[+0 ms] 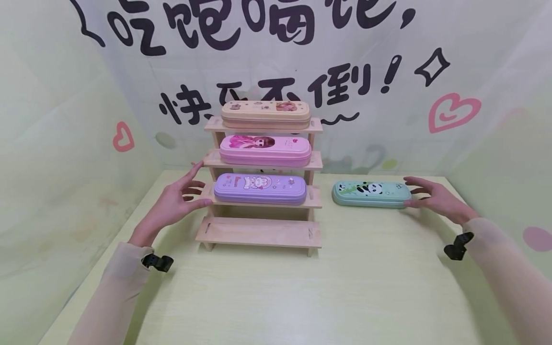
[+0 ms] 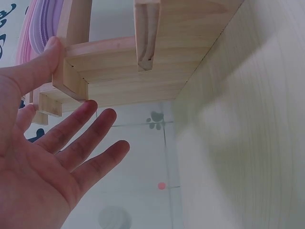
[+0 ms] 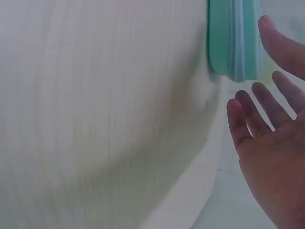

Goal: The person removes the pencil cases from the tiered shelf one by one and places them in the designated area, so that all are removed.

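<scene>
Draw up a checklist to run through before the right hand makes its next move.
1. Teal panda pencil case flat on the table, printed side up: ok.
2. Right hand gripping that case: not ok; thumb and fingers are spread near its right end, not closed on it.
3. Left hand at the wooden display rack: ok; it is at the left side, and the thumb appears to touch a shelf.
4. Beige pencil case, pink pencil case and purple pencil case each on a separate shelf: ok.
5. Teal case zipped all round: cannot tell; its far side is hidden.
</scene>
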Action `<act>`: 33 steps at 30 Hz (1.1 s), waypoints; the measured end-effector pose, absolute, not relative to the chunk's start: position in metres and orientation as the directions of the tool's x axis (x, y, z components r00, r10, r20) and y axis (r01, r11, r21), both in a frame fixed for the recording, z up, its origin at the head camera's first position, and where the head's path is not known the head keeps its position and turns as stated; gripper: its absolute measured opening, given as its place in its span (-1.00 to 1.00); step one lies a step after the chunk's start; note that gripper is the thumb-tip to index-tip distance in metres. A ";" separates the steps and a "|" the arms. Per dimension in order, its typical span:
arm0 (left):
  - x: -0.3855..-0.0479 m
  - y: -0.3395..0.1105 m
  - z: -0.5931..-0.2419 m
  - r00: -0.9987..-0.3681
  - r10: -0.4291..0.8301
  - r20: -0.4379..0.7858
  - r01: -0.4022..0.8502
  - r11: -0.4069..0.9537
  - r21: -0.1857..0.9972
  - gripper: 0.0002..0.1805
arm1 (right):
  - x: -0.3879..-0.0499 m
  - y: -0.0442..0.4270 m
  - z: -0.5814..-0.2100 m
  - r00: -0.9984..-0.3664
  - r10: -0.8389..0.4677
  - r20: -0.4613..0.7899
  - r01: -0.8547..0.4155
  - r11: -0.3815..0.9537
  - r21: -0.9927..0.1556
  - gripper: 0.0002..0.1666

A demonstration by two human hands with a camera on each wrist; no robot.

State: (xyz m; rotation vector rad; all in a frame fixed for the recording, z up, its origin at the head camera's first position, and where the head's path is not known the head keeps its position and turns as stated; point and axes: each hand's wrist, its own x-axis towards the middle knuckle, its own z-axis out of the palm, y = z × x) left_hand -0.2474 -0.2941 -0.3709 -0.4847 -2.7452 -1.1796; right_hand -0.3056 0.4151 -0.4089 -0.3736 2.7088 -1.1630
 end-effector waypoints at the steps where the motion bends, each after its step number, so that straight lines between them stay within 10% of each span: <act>1: -0.247 -0.294 -0.371 -0.942 0.246 0.231 0.336 0.648 0.683 0.17 | -0.303 0.415 -0.407 -0.955 -0.294 -0.046 -0.171 0.669 -0.723 0.00; 33: -0.248 -0.295 -0.373 -0.936 0.252 0.245 0.351 0.635 0.688 0.18 | -0.221 0.312 -0.382 -0.904 -0.375 0.205 -0.409 0.622 -0.667 -0.20</act>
